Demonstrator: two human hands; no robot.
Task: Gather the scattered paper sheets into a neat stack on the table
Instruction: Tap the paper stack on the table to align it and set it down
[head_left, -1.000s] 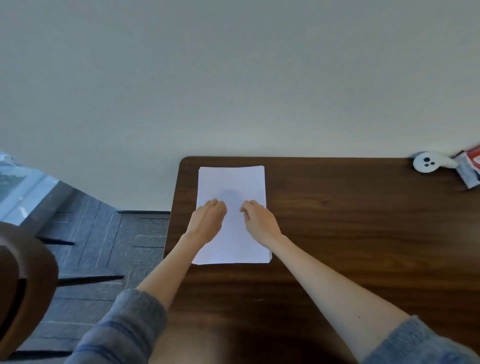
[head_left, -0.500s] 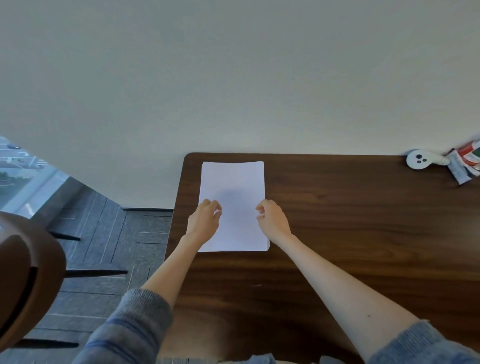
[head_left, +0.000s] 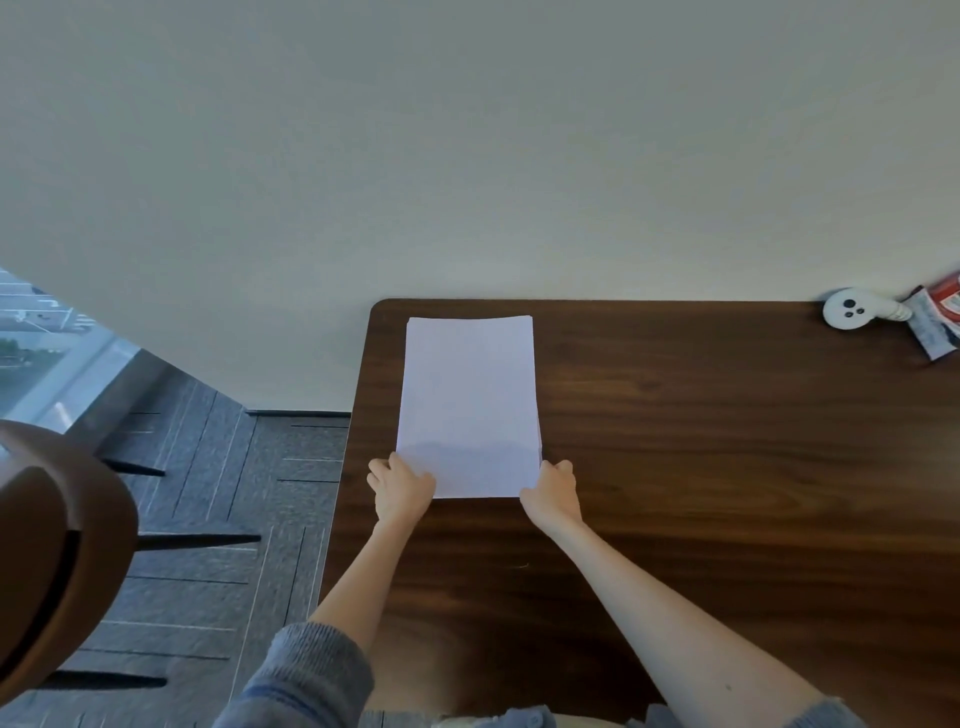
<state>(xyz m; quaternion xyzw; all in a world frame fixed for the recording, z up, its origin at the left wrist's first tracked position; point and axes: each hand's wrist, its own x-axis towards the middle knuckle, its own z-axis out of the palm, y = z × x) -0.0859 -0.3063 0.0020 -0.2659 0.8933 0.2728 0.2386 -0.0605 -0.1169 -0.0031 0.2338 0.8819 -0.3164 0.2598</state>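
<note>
A pale wall (head_left: 467, 156) fills the view beyond both hands. The dark wooden table (head_left: 727, 493) lies under the hands and stretches far to the right of them. Grey plank floor (head_left: 208, 519) shows left of the left hand, past the table's edge. A brown chair (head_left: 52, 545) stands well to the left of it, with a window (head_left: 31, 353) beyond.

The white paper stack (head_left: 467, 400) lies flat on the table near its far left corner. It reaches away from the hands, its edges nearly flush and its near end between them. The left hand (head_left: 400, 491) holds the near left corner, thumb on top and fingers curled at the side edge. The right hand (head_left: 553, 493) holds the near right corner, fingers curled against that edge. Both forearms are bare, with grey-blue sleeves (head_left: 306, 680) pushed up.

Far to the right of the right hand, against the wall, sits a round white device (head_left: 849, 309). A red and white packet (head_left: 935, 322) lies just beside it.
</note>
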